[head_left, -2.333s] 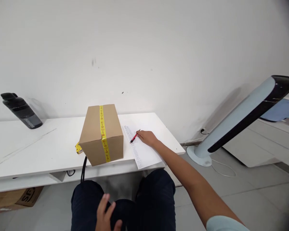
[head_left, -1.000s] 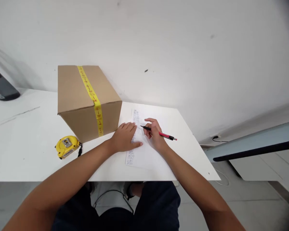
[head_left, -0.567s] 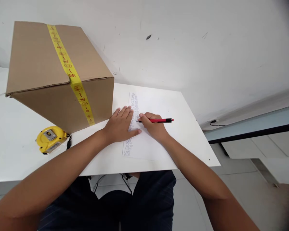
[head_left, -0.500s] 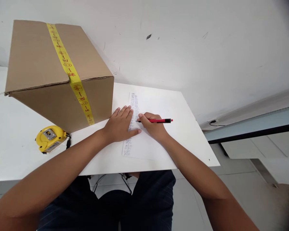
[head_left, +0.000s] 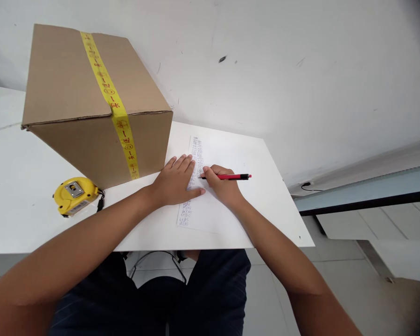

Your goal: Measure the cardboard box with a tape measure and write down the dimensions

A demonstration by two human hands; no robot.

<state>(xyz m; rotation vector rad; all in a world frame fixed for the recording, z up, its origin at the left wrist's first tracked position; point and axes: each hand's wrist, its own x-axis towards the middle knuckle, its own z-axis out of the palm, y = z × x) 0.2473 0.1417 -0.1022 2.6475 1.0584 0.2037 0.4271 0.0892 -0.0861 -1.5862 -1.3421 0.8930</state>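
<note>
A white sheet of paper [head_left: 210,210] with columns of handwriting along its left side lies on the white table [head_left: 269,219]. My left hand [head_left: 175,179] rests flat on the paper's left edge, fingers and thumb spread. In my right hand [head_left: 226,186] is a red and black pen [head_left: 233,177], its tip at the paper just beside the written column. Close to my left fingertips stands a closed cardboard box [head_left: 94,102] with yellow printed tape. A yellow tape measure [head_left: 76,196] with a black strap lies in front of the box, beyond my left forearm.
Behind the table rises a white wall [head_left: 283,70]. To the right, past the table's edge, a pale blue and black column [head_left: 371,186] crosses the view, with a white cabinet [head_left: 381,221] behind it. My legs [head_left: 210,298] are under the front edge.
My right hand has picked the pen up from the paper and holds it in a writing grip. My left hand has come from my lap onto the paper. The view has moved closer.
</note>
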